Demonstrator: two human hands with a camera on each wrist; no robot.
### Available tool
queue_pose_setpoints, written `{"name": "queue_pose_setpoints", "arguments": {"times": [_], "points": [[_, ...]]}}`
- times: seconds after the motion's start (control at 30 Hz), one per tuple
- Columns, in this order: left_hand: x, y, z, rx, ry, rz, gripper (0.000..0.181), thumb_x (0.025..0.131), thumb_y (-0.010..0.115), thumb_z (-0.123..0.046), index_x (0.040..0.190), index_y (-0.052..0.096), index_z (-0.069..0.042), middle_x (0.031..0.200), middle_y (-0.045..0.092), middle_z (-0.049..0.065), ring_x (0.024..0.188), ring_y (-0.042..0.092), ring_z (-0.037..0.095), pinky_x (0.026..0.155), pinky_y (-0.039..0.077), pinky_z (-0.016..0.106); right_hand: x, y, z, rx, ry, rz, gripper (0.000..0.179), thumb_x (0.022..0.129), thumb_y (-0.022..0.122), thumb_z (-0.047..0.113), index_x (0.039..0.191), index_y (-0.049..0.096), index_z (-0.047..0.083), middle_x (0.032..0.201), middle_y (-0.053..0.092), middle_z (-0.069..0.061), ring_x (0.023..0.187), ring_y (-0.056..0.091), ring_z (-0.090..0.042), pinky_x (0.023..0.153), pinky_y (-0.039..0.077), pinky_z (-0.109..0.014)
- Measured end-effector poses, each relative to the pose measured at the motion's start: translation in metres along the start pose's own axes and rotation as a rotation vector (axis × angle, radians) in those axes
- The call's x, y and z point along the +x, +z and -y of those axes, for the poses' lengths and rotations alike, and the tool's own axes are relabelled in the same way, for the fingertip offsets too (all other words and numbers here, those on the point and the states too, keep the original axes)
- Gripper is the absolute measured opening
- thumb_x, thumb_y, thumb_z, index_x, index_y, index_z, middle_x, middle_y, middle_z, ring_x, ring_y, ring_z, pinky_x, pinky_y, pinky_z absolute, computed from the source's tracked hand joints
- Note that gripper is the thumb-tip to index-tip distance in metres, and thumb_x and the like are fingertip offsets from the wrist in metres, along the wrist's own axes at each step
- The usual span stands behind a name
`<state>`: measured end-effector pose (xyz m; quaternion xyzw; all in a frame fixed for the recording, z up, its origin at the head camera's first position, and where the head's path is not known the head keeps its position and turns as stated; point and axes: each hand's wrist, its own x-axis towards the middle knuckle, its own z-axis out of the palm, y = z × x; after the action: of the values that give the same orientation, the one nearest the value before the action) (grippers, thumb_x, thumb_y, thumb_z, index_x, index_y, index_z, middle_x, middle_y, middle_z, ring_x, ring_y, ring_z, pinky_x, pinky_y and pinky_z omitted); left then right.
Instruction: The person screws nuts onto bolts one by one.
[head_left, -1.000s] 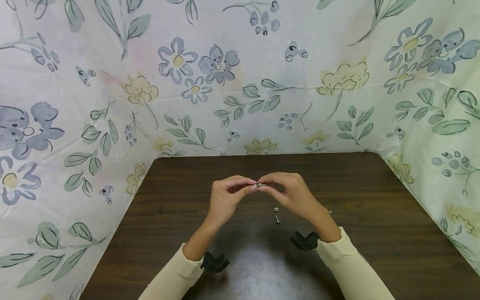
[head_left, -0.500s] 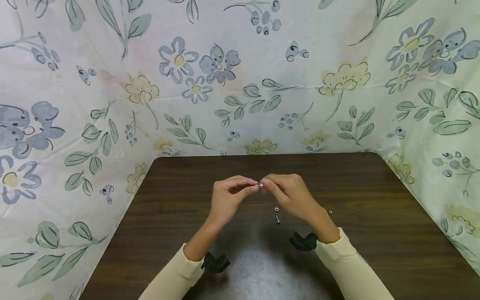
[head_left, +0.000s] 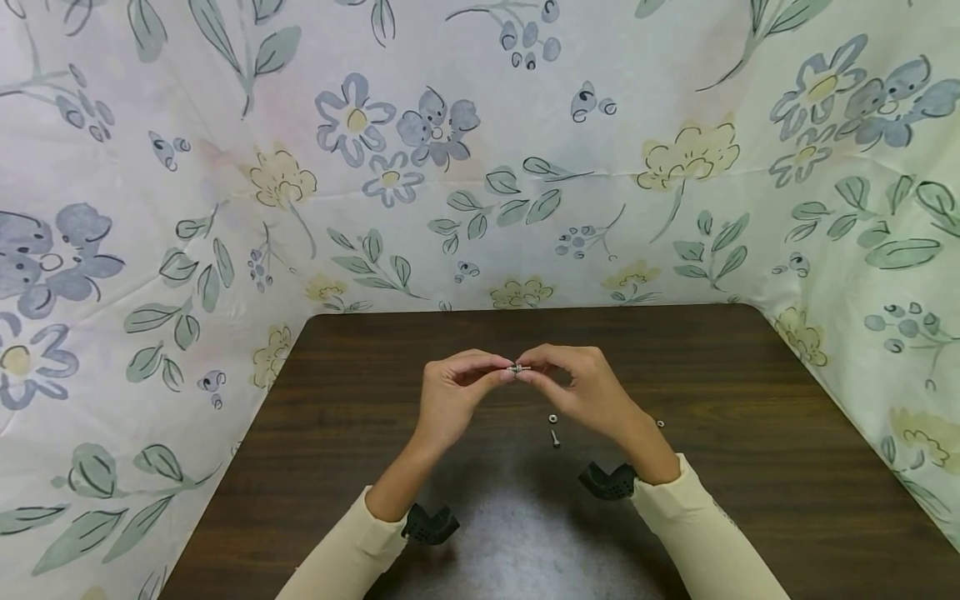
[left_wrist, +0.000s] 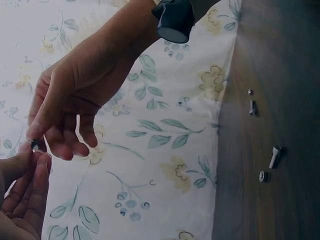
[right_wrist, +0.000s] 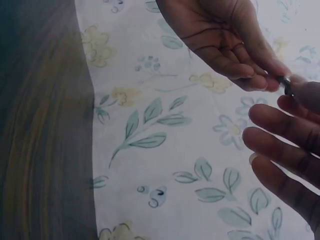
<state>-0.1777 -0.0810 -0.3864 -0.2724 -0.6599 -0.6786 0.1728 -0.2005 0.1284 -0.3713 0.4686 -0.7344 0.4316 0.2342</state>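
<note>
My left hand [head_left: 454,396] pinches one end of a small metal bolt [head_left: 517,368] between thumb and index finger, above the table. From the other side my right hand [head_left: 588,383] pinches at its opposite end, where a nut seems to sit on the shank. In the left wrist view the bolt [left_wrist: 34,144] is mostly covered by both hands' fingertips. The right wrist view shows it as a dark bit of metal [right_wrist: 285,84] between the two thumbs. My right hand's other fingers [right_wrist: 285,125] are spread away from it.
On the dark wooden table [head_left: 360,433] lie a nut [head_left: 552,418] and a bolt [head_left: 555,438] below my right hand. Another nut [head_left: 660,424] lies by the right wrist; the left wrist view shows a second bolt [left_wrist: 252,108]. Floral cloth [head_left: 480,208] surrounds the table.
My right fingertips shifted slightly right along the bolt half a second ago and are now back at the left. My left hand has stayed nearly still, keeping its pinch.
</note>
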Motion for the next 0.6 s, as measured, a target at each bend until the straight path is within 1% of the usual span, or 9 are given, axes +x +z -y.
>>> {"name": "queue_pose_setpoints", "arguments": {"times": [0.1,0.17,0.3,0.37,0.43,0.5,0.6], "points": [[-0.0001,0.0000,-0.0003,-0.003,0.002,0.000,0.011,0.086,0.077,0.004,0.097,0.079,0.000,0.091,0.075,0.012,0.080,0.072,0.023,0.072,0.062,0.035,-0.0004,0.0013,-0.0001,0.004,0.032,0.014,0.008,0.092,0.075,0.005,0.099,0.075,0.010,0.089,0.073,0.004,0.073,0.064,-0.005,0.065,0.054,-0.019],[-0.0002,0.0002,-0.0002,-0.003,0.002,0.000,0.011,0.086,0.077,0.004,0.096,0.079,0.000,0.091,0.075,0.012,0.080,0.072,0.024,0.072,0.062,0.035,-0.0005,0.0020,0.0005,0.014,0.049,0.020,0.005,0.095,0.072,0.007,0.096,0.076,0.010,0.088,0.074,0.003,0.074,0.066,-0.005,0.067,0.056,-0.022],[-0.0001,0.0013,-0.0002,-0.012,-0.003,0.007,0.011,0.086,0.077,0.003,0.096,0.079,-0.001,0.091,0.075,0.011,0.080,0.073,0.025,0.073,0.062,0.037,-0.0002,0.0027,0.0015,0.005,0.071,0.016,0.016,0.098,0.065,0.002,0.089,0.076,0.010,0.084,0.075,0.001,0.075,0.070,-0.011,0.069,0.059,-0.026],[0.0000,0.0018,-0.0002,-0.012,-0.003,0.010,0.010,0.086,0.078,0.002,0.096,0.079,-0.001,0.091,0.075,0.011,0.080,0.073,0.026,0.073,0.062,0.037,-0.0002,0.0023,0.0013,-0.011,0.083,0.010,0.020,0.099,0.062,0.000,0.090,0.076,0.011,0.085,0.075,0.001,0.075,0.071,-0.014,0.069,0.058,-0.027],[0.0000,0.0020,-0.0002,-0.010,-0.002,0.007,0.010,0.086,0.078,0.002,0.096,0.079,0.000,0.091,0.075,0.012,0.080,0.073,0.026,0.073,0.062,0.037,-0.0006,0.0013,0.0010,-0.020,0.090,0.006,0.017,0.098,0.063,-0.001,0.096,0.076,0.011,0.088,0.075,0.002,0.076,0.071,-0.013,0.069,0.058,-0.026],[-0.0001,0.0018,0.0000,-0.004,-0.003,0.001,0.010,0.086,0.079,0.001,0.096,0.079,0.000,0.091,0.075,0.011,0.080,0.072,0.025,0.073,0.062,0.036,-0.0010,0.0000,0.0008,-0.015,0.088,-0.001,0.015,0.095,0.068,-0.002,0.104,0.075,0.009,0.093,0.076,0.001,0.077,0.071,-0.013,0.069,0.058,-0.027],[-0.0002,0.0006,0.0004,0.004,-0.006,-0.010,0.010,0.086,0.079,0.000,0.096,0.079,-0.001,0.091,0.075,0.011,0.080,0.072,0.024,0.072,0.062,0.035,-0.0014,-0.0012,0.0002,0.015,0.057,-0.010,0.028,0.086,0.078,-0.003,0.111,0.073,0.006,0.098,0.075,-0.003,0.078,0.070,-0.012,0.067,0.060,-0.030]]}}
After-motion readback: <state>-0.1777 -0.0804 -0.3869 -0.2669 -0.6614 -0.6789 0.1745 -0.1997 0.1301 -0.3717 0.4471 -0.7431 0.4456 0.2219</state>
